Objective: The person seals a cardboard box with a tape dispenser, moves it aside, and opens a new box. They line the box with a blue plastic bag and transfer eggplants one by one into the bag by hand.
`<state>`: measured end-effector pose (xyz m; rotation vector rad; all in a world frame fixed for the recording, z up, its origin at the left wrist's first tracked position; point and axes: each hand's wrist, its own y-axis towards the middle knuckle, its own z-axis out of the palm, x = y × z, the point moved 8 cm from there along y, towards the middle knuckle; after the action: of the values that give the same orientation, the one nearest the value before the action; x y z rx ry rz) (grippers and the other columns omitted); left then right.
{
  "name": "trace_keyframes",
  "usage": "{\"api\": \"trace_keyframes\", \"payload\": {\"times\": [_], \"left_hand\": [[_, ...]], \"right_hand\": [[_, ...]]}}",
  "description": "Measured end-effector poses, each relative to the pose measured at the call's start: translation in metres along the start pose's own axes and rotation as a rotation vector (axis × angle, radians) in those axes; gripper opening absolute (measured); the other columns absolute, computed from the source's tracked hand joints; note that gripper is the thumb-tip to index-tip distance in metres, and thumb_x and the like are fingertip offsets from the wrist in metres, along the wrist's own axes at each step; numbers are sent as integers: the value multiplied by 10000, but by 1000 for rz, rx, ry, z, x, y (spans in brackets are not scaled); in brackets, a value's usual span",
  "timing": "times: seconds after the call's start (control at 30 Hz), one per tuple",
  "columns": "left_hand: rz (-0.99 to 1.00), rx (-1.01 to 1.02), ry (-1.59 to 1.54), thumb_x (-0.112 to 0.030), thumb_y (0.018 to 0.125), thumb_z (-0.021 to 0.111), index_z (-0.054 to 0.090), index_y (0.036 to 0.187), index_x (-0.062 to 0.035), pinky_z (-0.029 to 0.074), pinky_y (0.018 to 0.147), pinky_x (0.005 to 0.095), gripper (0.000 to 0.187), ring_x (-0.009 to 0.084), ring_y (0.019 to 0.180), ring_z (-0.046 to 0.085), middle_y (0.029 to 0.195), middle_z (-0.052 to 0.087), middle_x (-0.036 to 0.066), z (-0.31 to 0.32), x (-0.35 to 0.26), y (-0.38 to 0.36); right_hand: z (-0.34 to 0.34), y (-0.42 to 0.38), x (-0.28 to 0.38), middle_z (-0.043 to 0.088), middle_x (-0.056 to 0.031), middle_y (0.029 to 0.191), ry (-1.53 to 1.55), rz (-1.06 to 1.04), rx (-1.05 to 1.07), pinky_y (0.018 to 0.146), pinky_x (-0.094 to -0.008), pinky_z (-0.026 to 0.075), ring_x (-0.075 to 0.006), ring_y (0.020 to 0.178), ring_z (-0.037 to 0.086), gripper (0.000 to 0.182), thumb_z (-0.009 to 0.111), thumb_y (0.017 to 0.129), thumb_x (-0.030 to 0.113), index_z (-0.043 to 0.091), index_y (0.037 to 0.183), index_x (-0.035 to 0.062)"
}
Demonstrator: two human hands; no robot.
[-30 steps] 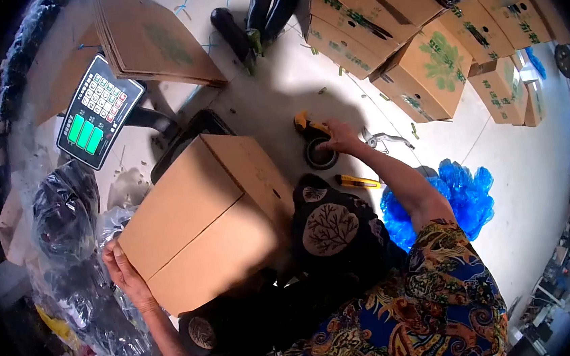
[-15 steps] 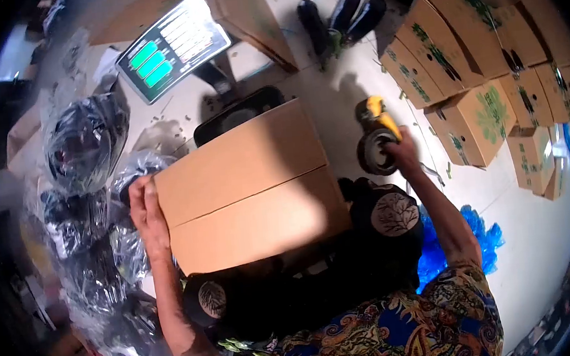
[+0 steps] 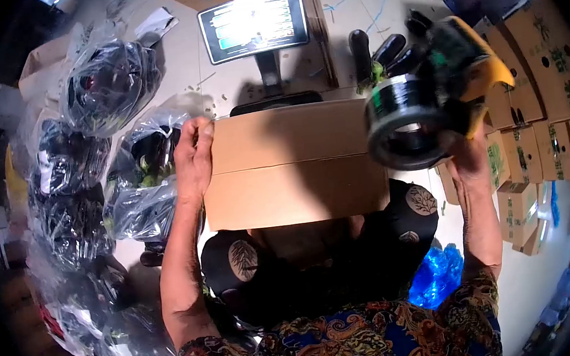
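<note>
A closed cardboard box (image 3: 286, 191) stands in front of my knees, its two top flaps meeting along a seam. My left hand (image 3: 195, 159) grips the box's left side, fingers bent over the upper left edge. Raised above the box's right side, my right hand (image 3: 466, 159) is closed around a yellow and black tape dispenser (image 3: 490, 82) with a large roll of tape on it. The roll hides the box's right edge and part of my fingers. Behind the box is a scale with a lit display (image 3: 255, 28).
Clear plastic bags (image 3: 111, 85) of dark eggplants line the left side. Several loose eggplants (image 3: 389, 50) lie on the floor behind the dispenser. Printed cartons (image 3: 521, 208) are stacked at the right. Blue plastic (image 3: 436, 276) lies beside my right knee.
My right hand has lifted the tape dispenser from beside the box to above its right side. The box now sits straighter in view, with my left hand still on its left side.
</note>
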<state>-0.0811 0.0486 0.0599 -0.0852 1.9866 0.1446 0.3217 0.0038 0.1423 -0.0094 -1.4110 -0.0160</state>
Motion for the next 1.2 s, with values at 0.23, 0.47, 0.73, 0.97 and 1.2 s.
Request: {"api": "trace_keyframes", "payload": {"times": [0.23, 0.47, 0.73, 0.97, 1.2], "left_hand": [[48, -14, -2, -258, 954, 538, 558, 959, -22, 440, 738, 271, 237, 112, 751, 481, 787, 544, 31, -4, -4, -3], [107, -64, -4, -258, 946, 550, 569, 980, -16, 452, 710, 298, 245, 142, 716, 509, 778, 576, 65, -5, -4, -3], [192, -56, 14, -239, 966, 502, 561, 1005, -25, 471, 720, 350, 225, 293, 757, 596, 830, 598, 161, -9, -7, -1], [563, -242, 48, -57, 875, 588, 581, 1044, -7, 480, 735, 362, 177, 307, 798, 600, 876, 613, 126, -30, -43, -24], [-118, 453, -748, -185, 958, 503, 613, 1057, -21, 475, 742, 236, 221, 84, 823, 584, 882, 629, 22, 20, -59, -54]], "right_hand": [[134, 20, -2, 649, -92, 918, -680, -284, 525, 756, -318, 516, -198, 864, 656, 612, 860, 656, 302, 518, 1101, 56], [167, 15, 3, 633, -145, 850, -989, -393, 553, 655, -413, 502, -356, 764, 636, 522, 812, 680, 361, 524, 1014, 82], [193, 12, 10, 639, -141, 933, -1077, -348, 644, 732, -345, 520, -268, 856, 657, 474, 827, 677, 213, 560, 1032, 50], [185, 12, 1, 645, -152, 945, -1005, -211, 590, 753, -348, 517, -261, 875, 657, 534, 837, 655, 152, 536, 1082, 44], [176, 13, -3, 641, -175, 911, -1058, -308, 549, 726, -401, 521, -380, 857, 637, 585, 847, 590, 170, 535, 1065, 33]]}}
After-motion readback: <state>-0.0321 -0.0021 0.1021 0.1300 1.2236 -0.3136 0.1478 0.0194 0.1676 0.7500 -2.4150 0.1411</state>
